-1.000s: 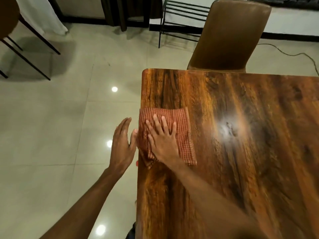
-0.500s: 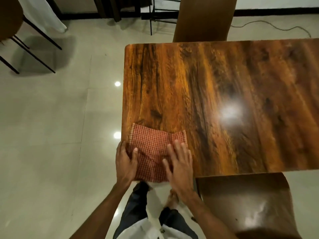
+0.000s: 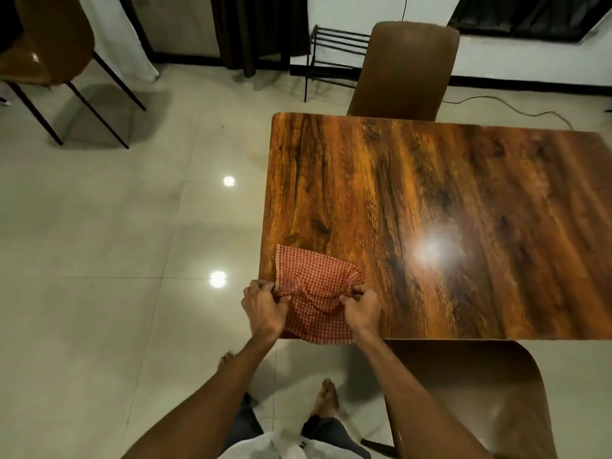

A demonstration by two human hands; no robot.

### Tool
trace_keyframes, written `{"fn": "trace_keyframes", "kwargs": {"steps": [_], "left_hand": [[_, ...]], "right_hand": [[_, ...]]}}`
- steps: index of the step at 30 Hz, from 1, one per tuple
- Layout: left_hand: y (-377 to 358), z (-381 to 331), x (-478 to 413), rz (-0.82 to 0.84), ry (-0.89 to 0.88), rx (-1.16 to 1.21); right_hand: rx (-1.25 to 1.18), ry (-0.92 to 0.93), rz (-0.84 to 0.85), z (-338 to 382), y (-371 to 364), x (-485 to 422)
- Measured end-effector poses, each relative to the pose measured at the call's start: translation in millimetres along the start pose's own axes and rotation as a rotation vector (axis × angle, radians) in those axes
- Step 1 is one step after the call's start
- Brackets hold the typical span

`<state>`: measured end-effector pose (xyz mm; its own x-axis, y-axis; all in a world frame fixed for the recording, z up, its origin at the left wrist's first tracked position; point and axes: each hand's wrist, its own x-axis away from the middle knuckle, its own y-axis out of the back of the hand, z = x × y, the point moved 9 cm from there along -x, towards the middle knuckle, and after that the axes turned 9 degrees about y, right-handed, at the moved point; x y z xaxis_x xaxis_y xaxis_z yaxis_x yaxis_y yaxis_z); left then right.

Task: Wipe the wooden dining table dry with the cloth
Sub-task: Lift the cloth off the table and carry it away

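Observation:
A red checked cloth lies bunched at the near left corner of the glossy wooden dining table, its lower part hanging just over the near edge. My left hand pinches the cloth's left side at the table corner. My right hand pinches its right side. The cloth sags in folds between the two hands. A bright lamp glare sits on the tabletop to the right of the cloth.
A brown chair stands at the table's far side and another brown chair at the near side, right of my legs. A third chair stands far left on the tiled floor. A black rack and a cable lie behind.
The cloth slid from mid-edge down to the near corner. Both hands went from flat on the cloth to pinching its sides, bunching it up.

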<state>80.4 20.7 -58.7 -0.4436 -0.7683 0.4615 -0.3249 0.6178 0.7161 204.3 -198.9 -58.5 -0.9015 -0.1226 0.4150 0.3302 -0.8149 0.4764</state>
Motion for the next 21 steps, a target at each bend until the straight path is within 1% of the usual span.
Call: {"fn": "trace_keyframes", "kwargs": {"steps": [2, 5, 9, 12, 15, 17, 21], "left_hand": [[8.0, 2.4, -11.8, 0.129, 0.012, 0.227], [26.7, 5.5, -39.2, 0.341, 0.086, 0.545], [71.6, -5.8, -80.2, 0.568, 0.110, 0.804], [122.5, -25.9, -110.8, 0.656, 0.015, 0.854], [171.4, -49.4, -141.3, 0.691, -0.110, 0.837], [202.3, -62.3, -162.0, 0.682, -0.167, 0.798], [242.2, -84.7, -199.4, 0.630, -0.270, 0.682]], "right_hand": [[-0.051, -0.008, 0.005, 14.8, -6.7, 0.6], [-0.145, 0.010, 0.027, 46.4, -22.4, -1.7], [-0.230, 0.088, 0.057, 104.0, -51.2, -6.8], [-0.319, 0.126, 0.070, 150.4, -74.5, -9.4], [-0.375, 0.143, 0.089, 192.9, -93.0, -13.1], [-0.384, 0.163, 0.100, 222.4, -106.1, -18.9], [-0.381, 0.232, 0.109, 275.1, -122.6, -39.4]]}}
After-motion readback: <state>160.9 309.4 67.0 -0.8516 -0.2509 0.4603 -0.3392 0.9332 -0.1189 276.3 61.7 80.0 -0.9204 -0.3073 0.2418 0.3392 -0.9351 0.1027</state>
